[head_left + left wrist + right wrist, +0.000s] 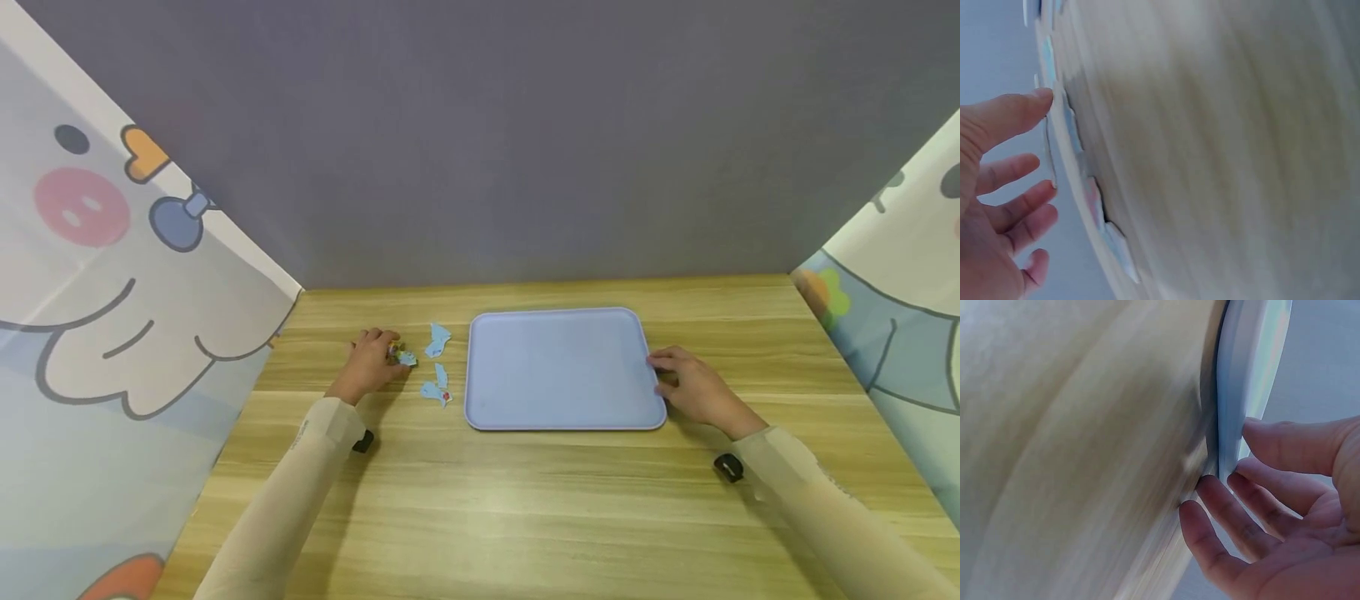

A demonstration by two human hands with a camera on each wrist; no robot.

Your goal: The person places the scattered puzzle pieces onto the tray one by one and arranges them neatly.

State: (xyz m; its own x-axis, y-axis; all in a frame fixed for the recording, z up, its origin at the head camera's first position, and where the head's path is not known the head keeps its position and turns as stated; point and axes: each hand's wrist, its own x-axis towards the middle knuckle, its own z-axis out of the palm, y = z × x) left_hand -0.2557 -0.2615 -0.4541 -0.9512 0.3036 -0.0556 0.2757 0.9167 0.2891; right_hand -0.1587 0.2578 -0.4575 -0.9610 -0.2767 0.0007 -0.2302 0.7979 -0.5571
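Observation:
My left hand (369, 364) is at the left of the table, thumb and fingers pinching a thin, irregular light-blue piece (407, 358) with a multicoloured part. In the left wrist view, this piece (1049, 153) shows nearly edge-on, just above the table. Beside that hand lie several more flat light-blue pieces (438, 340) with jagged outlines, one bearing a small red mark (446, 396). A pale blue rectangular tray (562, 371) lies flat in the middle. At its right rim, my right hand (697, 389) rests with loosely bent fingers; thumb and fingertips (1252, 432) touch the edge.
The wood-grain table (540, 517) extends in front of the tray. Behind it rises a grey wall (525, 150). Cartoon-printed panels stand along the left side (97, 333) and the right side (915, 317). A black wrist device (729, 467) sits under the right sleeve.

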